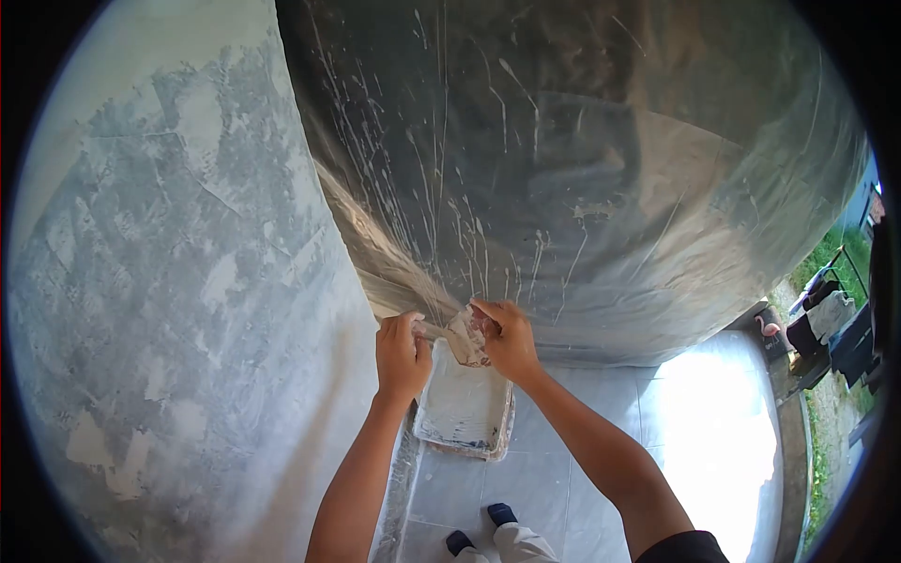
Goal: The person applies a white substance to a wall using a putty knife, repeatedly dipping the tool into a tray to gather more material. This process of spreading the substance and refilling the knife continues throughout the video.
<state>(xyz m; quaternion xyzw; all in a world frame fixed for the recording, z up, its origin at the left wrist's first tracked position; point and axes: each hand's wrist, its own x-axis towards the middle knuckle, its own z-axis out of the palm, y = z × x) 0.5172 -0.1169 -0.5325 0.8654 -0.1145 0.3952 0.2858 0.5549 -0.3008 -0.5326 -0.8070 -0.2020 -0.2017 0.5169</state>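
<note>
- Dark plastic is hung as a sheet (582, 169), streaked with pale drips; more streaks could be added if wet stuff were flicked from the hands.
- The patchy wall (160, 263) could be smeared by a slip of the left hand (402, 357), which is seen close to its edge; whether it is touched cannot be told.
- The tiled floor (544, 469) could be spotted if drips were let fall outside the tray.
- Both arms are stretched forward, the left nearly straight, the right brought in diagonally from the lower right.
- The tray (465, 408) is set on the floor below the hands; it could be tipped by a careless foot.
- By the right hand's (510, 340) grip, fingers curled, a crumpled, stained rag (465, 340) is pinched over the tray's far end.
- By the left grip, a pale handle (432, 330) is pinched; it could be twisted loose by uneven pulling.
</note>
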